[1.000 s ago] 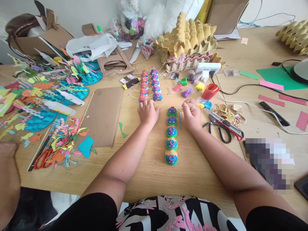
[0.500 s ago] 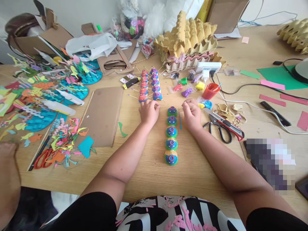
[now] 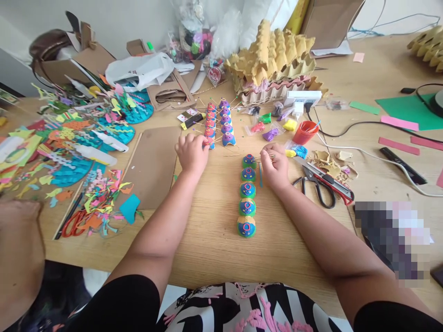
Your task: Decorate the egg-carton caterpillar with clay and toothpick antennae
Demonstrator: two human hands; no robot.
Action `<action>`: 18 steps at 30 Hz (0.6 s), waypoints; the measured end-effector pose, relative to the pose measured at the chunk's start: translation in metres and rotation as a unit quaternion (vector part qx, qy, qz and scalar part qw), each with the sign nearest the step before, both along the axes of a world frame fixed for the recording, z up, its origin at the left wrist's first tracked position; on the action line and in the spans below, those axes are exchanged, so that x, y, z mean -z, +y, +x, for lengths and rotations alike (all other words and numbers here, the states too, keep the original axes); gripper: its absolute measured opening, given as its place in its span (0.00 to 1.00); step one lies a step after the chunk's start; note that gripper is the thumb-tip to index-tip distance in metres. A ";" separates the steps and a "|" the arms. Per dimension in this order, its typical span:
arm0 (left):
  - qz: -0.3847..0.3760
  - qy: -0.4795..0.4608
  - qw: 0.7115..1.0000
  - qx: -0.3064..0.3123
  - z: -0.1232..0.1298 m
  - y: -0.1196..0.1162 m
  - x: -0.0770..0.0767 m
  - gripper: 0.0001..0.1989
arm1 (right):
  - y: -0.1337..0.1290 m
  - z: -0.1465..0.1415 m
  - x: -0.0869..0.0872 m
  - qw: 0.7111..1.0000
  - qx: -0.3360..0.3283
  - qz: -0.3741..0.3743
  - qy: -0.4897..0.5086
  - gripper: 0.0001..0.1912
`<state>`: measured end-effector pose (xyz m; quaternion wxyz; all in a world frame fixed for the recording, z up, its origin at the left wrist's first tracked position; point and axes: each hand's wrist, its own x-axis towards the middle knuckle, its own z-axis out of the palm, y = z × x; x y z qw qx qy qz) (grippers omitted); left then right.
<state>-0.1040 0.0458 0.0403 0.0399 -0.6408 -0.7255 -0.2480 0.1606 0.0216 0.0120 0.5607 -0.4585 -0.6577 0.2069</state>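
Your right hand grips thin sticks; your left hand, at the red strip, grip unclear; orange cup holds slim rods.

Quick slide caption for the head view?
Left hand at the near end of a red-and-blue strip, right hand holding thin sticks beside a green-and-blue strip.

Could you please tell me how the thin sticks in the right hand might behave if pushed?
Slender and straight, the thin sticks are probably light and fairly stiff. Their ends spread beyond the right hand, so they might fan apart.
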 end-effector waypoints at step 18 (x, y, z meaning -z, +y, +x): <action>0.026 0.082 0.995 0.044 0.010 0.008 0.014 0.10 | 0.002 0.000 0.006 0.999 0.002 0.036 -0.025 0.24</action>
